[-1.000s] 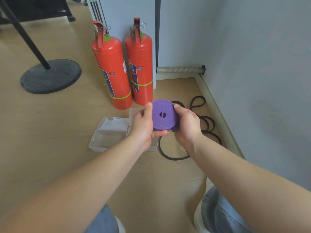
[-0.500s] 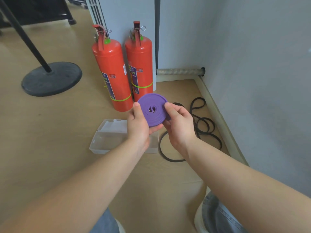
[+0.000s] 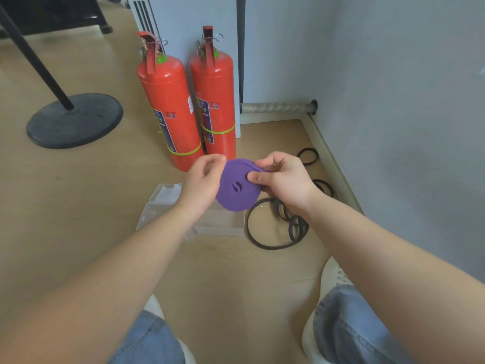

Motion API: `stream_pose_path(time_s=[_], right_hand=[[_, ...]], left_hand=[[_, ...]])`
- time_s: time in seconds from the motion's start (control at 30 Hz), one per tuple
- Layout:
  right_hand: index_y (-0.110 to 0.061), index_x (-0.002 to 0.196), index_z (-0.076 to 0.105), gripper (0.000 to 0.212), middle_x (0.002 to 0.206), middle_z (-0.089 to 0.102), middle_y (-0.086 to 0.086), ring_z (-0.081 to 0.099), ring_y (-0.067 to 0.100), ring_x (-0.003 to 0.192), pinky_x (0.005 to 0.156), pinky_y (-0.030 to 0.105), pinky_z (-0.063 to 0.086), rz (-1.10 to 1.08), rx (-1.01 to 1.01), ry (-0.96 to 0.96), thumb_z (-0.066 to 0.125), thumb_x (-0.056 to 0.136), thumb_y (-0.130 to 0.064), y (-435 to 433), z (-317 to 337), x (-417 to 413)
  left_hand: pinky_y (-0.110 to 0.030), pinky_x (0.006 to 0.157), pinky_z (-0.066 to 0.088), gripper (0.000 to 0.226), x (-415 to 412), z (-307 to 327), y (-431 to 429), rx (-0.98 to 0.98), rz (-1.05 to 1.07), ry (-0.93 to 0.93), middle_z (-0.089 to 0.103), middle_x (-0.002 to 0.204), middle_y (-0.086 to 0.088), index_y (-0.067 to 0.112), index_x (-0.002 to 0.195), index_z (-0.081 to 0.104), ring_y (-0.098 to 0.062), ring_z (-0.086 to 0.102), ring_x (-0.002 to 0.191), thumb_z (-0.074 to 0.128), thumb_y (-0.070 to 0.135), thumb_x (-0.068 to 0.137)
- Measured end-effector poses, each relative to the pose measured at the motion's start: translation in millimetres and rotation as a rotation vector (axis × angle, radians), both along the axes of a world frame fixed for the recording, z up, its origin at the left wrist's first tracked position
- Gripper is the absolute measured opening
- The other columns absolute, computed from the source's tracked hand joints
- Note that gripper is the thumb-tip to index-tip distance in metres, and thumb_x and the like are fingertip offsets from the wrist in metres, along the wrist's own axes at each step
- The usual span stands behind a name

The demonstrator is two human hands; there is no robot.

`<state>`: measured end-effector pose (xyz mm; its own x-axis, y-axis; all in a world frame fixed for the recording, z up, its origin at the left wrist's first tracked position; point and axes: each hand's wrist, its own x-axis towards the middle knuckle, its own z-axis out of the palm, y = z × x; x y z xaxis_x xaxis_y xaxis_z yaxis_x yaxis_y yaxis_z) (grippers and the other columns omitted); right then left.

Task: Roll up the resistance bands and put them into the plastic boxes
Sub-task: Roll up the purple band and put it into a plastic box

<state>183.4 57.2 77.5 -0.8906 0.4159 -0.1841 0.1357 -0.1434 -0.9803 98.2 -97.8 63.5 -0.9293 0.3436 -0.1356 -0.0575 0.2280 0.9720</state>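
lowest in the frame: knees in blue jeans (image 3: 149, 340) and pale shoes (image 3: 334, 274) on the wooden floor (image 3: 78, 232). above them, at centre frame, left grip (image 3: 200, 183) and right grip (image 3: 284, 179) both closed on the purple band roll (image 3: 236, 191), held in the air with its face toward the camera. left fingers curled round its left rim; right thumb pressed flat on the face, fingers behind, pinching the outer wrap near the top. just beyond and below the roll, clear plastic boxes (image 3: 161, 206) lying open on the floor; to their right, loose black bands (image 3: 275, 232) in a tangle, not yet rolled. farther up, two red fire extinguishers (image 3: 170, 114) against the wall, and a black stand base (image 3: 74, 119) at upper left. probably light, soft and rubbery, grippy rather than slick, and apt to spring open once released. best taken across both flat faces with the free tail trapped under a thumb, then lowered flat into a box.
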Motion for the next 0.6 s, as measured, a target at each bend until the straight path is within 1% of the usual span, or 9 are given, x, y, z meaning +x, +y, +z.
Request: stream_pose_path(time_s=[0.07,0.1,0.2,0.27,0.33,0.37,0.47,0.53,0.6], right_hand=[[-0.009,0.082,0.063,0.025,0.094,0.077,0.018,0.077,0.034,0.088,0.081,0.044,0.064,0.083,0.053,0.005,0.077,0.081,0.012,-2.9,-0.3,2.1],[-0.009,0.083,0.063,0.025,0.092,0.077,0.017,0.077,0.033,0.087,0.080,0.044,0.064,0.108,0.035,0.010,0.076,0.082,0.012,-5.3,-1.2,3.2],[-0.008,0.084,0.062,0.023,0.087,0.078,0.013,0.077,0.029,0.081,0.075,0.041,0.064,0.151,0.001,0.034,0.074,0.084,0.012,-10.8,-3.2,3.9],[-0.009,0.084,0.063,0.024,0.086,0.079,0.012,0.077,0.027,0.082,0.076,0.040,0.064,0.171,0.037,0.051,0.075,0.084,0.012,-12.5,-3.1,2.4],[-0.010,0.083,0.063,0.026,0.086,0.079,0.011,0.077,0.027,0.082,0.079,0.041,0.064,0.183,0.066,0.056,0.074,0.083,0.013,-12.4,-2.9,2.6],[-0.010,0.082,0.063,0.026,0.087,0.079,0.012,0.077,0.028,0.083,0.080,0.043,0.064,0.189,0.072,0.052,0.074,0.083,0.013,-11.3,-3.1,3.0],[-0.009,0.084,0.064,0.023,0.098,0.077,0.023,0.076,0.037,0.092,0.085,0.051,0.062,0.226,0.101,0.038,0.075,0.084,0.012,-3.4,-2.3,3.5],[-0.008,0.086,0.065,0.022,0.099,0.077,0.024,0.076,0.038,0.093,0.087,0.053,0.061,0.250,0.119,0.041,0.076,0.083,0.011,0.2,-1.2,2.3],[-0.009,0.087,0.067,0.023,0.097,0.078,0.018,0.077,0.034,0.092,0.086,0.048,0.062,0.242,0.087,0.061,0.076,0.082,0.011,-1.9,-1.7,2.2]], left_hand=[[-0.027,0.077,0.052,0.020,-3.6,3.2,-3.6,-0.068,-0.145,0.085,0.072,0.099,0.009,0.029,0.106,0.070,-0.007,0.067,0.087,0.060,0.044,0.097],[-0.026,0.074,0.053,0.019,-5.5,2.0,-5.6,-0.084,-0.195,0.086,0.074,0.096,0.007,0.028,0.105,0.072,-0.008,0.069,0.083,0.062,0.041,0.097],[-0.032,0.073,0.056,0.019,-3.2,-1.9,-10.4,-0.017,-0.203,-0.011,0.077,0.091,0.000,0.025,0.099,0.074,-0.014,0.072,0.079,0.066,0.041,0.095],[-0.035,0.073,0.055,0.020,-1.5,-3.8,-9.1,0.034,-0.157,-0.075,0.076,0.086,-0.002,0.021,0.094,0.073,-0.018,0.070,0.076,0.066,0.040,0.095],[-0.036,0.073,0.054,0.020,-2.6,-2.7,-8.3,0.036,-0.132,-0.103,0.076,0.083,-0.003,0.021,0.089,0.072,-0.021,0.070,0.075,0.066,0.040,0.094],[-0.037,0.075,0.055,0.021,-5.1,-1.3,-8.9,0.021,-0.156,-0.098,0.076,0.086,-0.002,0.022,0.090,0.073,-0.022,0.071,0.078,0.067,0.042,0.093],[-0.040,0.083,0.057,0.022,-10.9,2.4,-11.7,-0.041,-0.286,-0.069,0.078,0.097,-0.002,0.027,0.101,0.076,-0.024,0.074,0.092,0.068,0.045,0.091],[-0.039,0.082,0.058,0.018,-7.7,1.6,-9.7,-0.024,-0.309,-0.069,0.078,0.095,-0.001,0.027,0.102,0.075,-0.021,0.074,0.089,0.066,0.041,0.094],[-0.035,0.075,0.057,0.019,-1.3,-0.1,-5.9,0.033,-0.263,-0.086,0.078,0.088,0.000,0.025,0.099,0.075,-0.017,0.073,0.079,0.063,0.039,0.096]])
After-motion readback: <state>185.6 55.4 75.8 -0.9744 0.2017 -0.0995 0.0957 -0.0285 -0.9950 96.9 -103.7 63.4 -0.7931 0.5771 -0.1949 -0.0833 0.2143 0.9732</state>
